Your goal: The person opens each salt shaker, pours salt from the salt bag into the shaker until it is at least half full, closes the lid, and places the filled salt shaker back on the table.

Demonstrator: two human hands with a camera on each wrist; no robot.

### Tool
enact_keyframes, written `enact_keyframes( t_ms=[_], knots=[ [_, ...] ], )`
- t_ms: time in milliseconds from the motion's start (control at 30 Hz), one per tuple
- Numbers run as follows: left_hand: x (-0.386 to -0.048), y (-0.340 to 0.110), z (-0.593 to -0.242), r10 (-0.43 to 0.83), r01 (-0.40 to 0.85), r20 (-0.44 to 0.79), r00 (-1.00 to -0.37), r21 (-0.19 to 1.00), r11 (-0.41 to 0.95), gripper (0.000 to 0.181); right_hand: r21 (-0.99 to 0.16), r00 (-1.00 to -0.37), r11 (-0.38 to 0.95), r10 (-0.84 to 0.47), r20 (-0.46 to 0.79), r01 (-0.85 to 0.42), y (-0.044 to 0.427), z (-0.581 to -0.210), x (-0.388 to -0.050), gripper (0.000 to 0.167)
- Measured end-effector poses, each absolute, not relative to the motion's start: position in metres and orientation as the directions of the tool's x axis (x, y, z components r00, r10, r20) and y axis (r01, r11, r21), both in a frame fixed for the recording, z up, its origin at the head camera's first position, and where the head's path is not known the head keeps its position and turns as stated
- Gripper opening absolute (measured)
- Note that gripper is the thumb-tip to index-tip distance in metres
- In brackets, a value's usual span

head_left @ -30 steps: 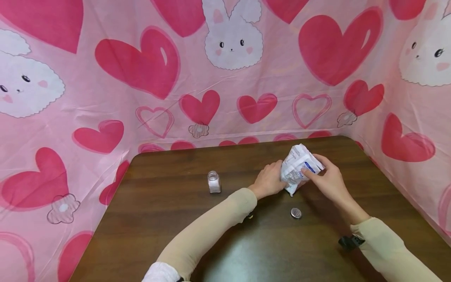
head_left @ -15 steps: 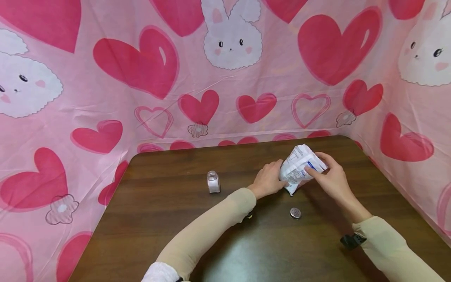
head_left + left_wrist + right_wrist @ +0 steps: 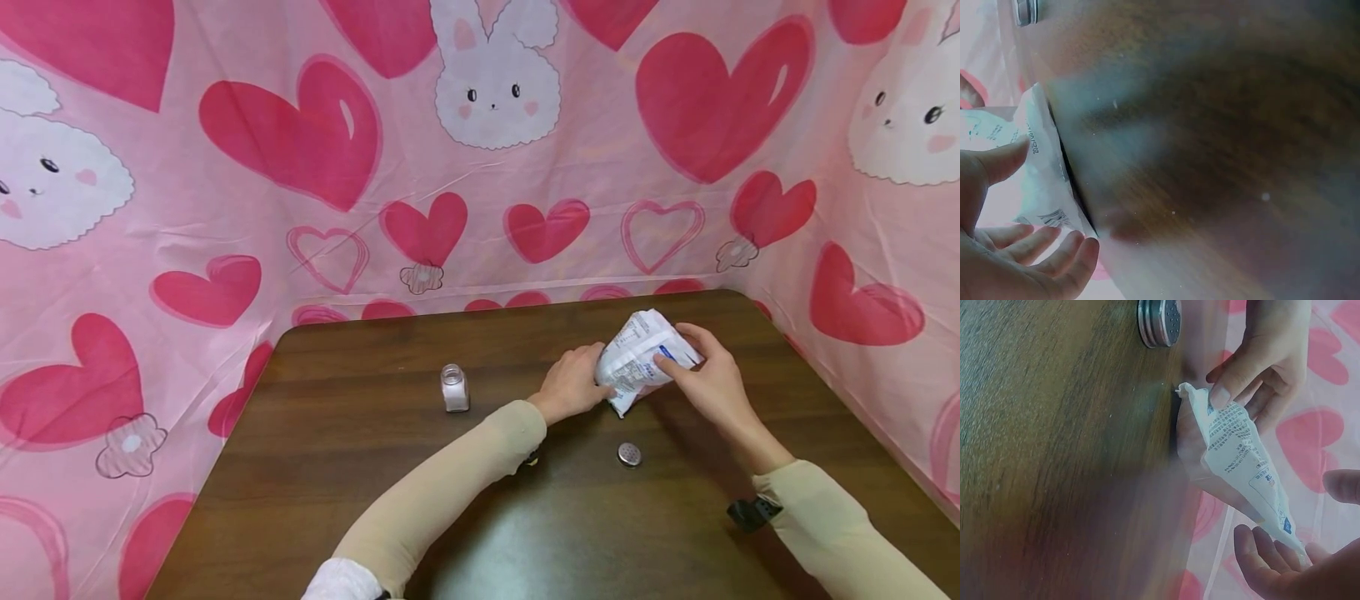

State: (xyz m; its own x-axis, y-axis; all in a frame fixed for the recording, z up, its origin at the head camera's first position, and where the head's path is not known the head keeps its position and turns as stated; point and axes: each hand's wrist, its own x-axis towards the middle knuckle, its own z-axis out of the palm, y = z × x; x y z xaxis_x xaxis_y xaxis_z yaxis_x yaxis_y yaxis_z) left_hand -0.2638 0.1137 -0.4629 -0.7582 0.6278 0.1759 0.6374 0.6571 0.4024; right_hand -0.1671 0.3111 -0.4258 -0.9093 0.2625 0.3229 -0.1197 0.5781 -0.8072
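A white plastic packet (image 3: 637,354) with blue and black print is tilted over the back right of the table. My left hand (image 3: 573,379) grips its left end, the thumb lying on the wrapper in the left wrist view. At the packet's other end is my right hand (image 3: 708,379), its fingers curled behind that end. The right thumb overlaps the print in the head view but looks apart from the wrapper in the right wrist view. Whether the packet's lower edge touches the table, I cannot tell. The packet's contents are hidden.
On the dark wooden table (image 3: 360,467) an uncapped glass jar (image 3: 454,390) stands left of my hands, white stuff inside. A perforated metal cap (image 3: 629,454) lies nearer me, below the packet. Pink cloth (image 3: 337,250) printed with hearts and rabbits hangs behind the table and at its sides.
My right hand and the packet's right end have shifted slightly right, so the packet leans over a little more. The left hand has hardly moved; jar and cap stay put.
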Motion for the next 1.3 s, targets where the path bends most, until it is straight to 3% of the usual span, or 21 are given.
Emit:
enact_keyframes(
  t_ms=[167, 433, 700, 967, 1300],
  knots=[
    [-0.263, 0.113, -0.463, 0.625, 0.637, 0.178, -0.760, 0.397, 0.661, 0.060, -0.795, -0.909, 0.596, 0.265, 0.323, -0.108, 0.312, -0.428, -0.168, 0.062],
    [-0.262, 0.112, -0.464, 0.612, 0.610, 0.142, -0.778, 0.401, 0.683, 0.076, -0.760, -0.895, 0.639, 0.267, 0.358, -0.113, 0.313, -0.433, -0.168, 0.064],
    [-0.262, 0.111, -0.465, 0.619, 0.628, 0.164, -0.768, 0.381, 0.678, 0.076, -0.750, -0.892, 0.652, 0.269, 0.362, -0.108, 0.311, -0.431, -0.167, 0.066],
    [-0.261, 0.106, -0.457, 0.641, 0.663, 0.203, -0.740, 0.373, 0.648, 0.090, -0.662, -0.832, 0.715, 0.213, 0.513, -0.225, 0.304, -0.425, -0.169, 0.063],
    [-0.234, 0.076, -0.423, 0.656, 0.726, 0.322, -0.683, 0.397, 0.561, 0.060, -0.470, -0.771, 0.801, 0.017, 0.637, -0.370, 0.279, -0.415, -0.161, 0.060]
  ],
)
